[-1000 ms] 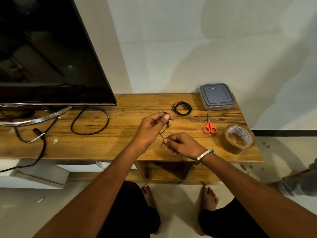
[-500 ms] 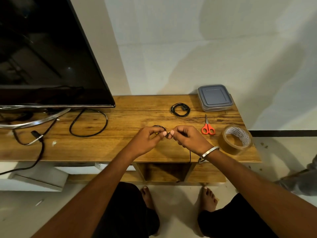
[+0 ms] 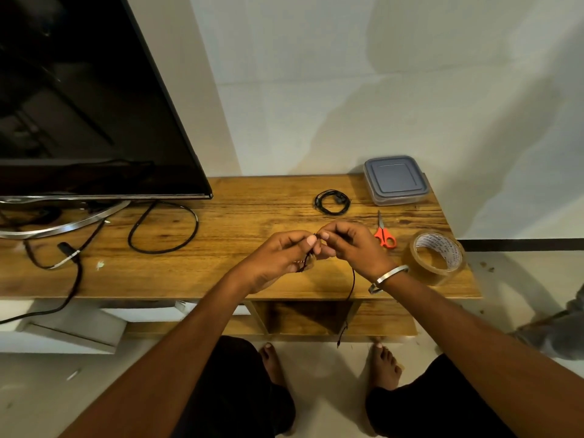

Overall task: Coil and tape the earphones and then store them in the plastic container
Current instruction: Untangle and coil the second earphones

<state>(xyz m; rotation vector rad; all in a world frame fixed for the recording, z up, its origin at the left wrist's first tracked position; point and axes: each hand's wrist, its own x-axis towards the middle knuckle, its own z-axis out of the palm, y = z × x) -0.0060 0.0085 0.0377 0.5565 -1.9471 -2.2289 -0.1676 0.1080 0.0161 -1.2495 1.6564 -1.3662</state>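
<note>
Both the left hand (image 3: 278, 257) and right hand (image 3: 354, 248) pinch a thin black earphone cord (image 3: 351, 284). The words printed inside the brown tape roll (image 3: 437, 257) are too small to read.

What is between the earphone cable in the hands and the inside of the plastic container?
The grey lid is on the plastic container, so it blocks the way in. Both the left hand and right hand pinch the earphone cable. The bare tabletop toward the container holds only a coiled earphone set, off to the side.

Both forearms reach forward, left hand (image 3: 278, 257) and right hand (image 3: 354, 248) meeting fingertip to fingertip, fingers curled.
</note>
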